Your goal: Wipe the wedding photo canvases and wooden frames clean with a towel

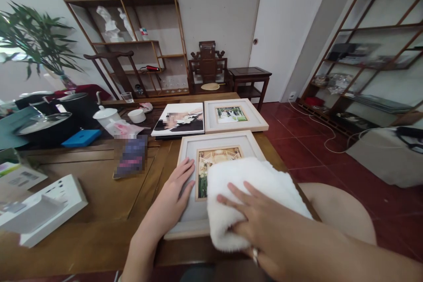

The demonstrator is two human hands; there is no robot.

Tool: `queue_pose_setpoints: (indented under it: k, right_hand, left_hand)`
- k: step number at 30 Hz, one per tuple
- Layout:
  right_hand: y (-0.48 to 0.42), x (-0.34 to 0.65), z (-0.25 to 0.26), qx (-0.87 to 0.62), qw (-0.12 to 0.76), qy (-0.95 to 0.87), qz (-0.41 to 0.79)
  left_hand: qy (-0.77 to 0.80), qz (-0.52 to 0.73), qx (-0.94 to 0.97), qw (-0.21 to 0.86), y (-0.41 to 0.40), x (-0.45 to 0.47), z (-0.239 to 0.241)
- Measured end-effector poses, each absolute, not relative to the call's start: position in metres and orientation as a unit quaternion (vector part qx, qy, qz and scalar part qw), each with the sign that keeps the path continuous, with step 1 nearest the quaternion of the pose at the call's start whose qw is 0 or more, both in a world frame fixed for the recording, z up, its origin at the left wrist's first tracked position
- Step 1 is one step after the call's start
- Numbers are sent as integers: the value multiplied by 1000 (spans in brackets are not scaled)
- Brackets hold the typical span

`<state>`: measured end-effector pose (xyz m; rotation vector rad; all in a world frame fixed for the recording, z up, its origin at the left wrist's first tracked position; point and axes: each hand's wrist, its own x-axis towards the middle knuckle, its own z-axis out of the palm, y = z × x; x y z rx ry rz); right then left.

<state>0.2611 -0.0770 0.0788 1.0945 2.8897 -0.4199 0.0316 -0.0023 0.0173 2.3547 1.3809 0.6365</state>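
Observation:
A white-framed picture [216, 142] lies flat on the wooden table [99, 185] in front of me. My left hand [173, 194] rests flat on the frame's left side, fingers stretched out. A fluffy white cloth [254, 180] covers the frame's right half. My right hand [261, 224] lies on top of the cloth with fingers spread, a ring on one finger. Farther back lie a second white-framed picture [234, 115] and an unframed photo print [180, 119].
A white box [42, 207] sits at the table's left edge. Pots with lids [42, 121], a blue pad [81, 137], a white teapot [105, 116] and cups stand at the back left. Wooden chairs and shelves line the walls; red tile floor lies to the right.

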Motion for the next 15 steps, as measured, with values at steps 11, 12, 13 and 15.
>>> queue_pose_setpoints:
  k: [11,12,13,15]
  right_hand:
    - [8,278,45,404,-86,911,-6]
    - [20,279,44,413,-86,906,17]
    - [29,279,44,421,-86,902,35]
    - [39,278,44,430,-82,898,50]
  left_hand:
    - [484,222,829,170,-3,32,21]
    - [484,222,829,171,-3,32,21]
    - [484,222,829,172,-3,32,21]
    - [482,223,829,175,-4,31,21]
